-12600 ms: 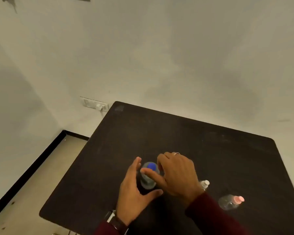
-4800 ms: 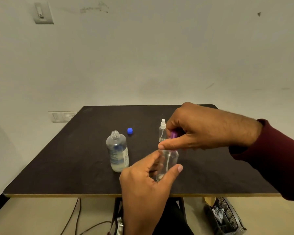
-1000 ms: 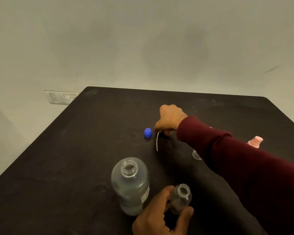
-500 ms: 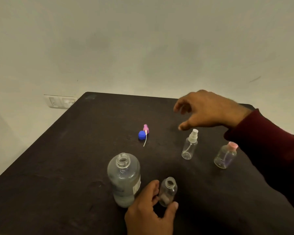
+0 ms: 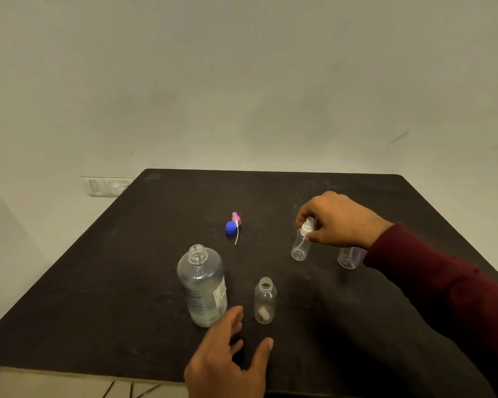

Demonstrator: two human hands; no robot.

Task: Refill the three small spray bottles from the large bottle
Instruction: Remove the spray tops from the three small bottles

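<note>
The large clear bottle stands uncapped near the table's front, part full. To its right stands a small open bottle without its spray head. My left hand hovers just in front of that small bottle, fingers spread, touching nothing. Farther back, my right hand pinches the white spray head of a second small bottle. A third small bottle stands behind my right wrist, its top hidden. The blue cap and the pink spray head with its tube lie at mid-table.
The dark table stands against a pale wall, with a switch plate to the left. The table's front edge runs just below my left hand, with cables and floor beneath.
My left hand has let go of the open small bottle and drawn back. My right hand has come down from above the table onto the white spray head.
</note>
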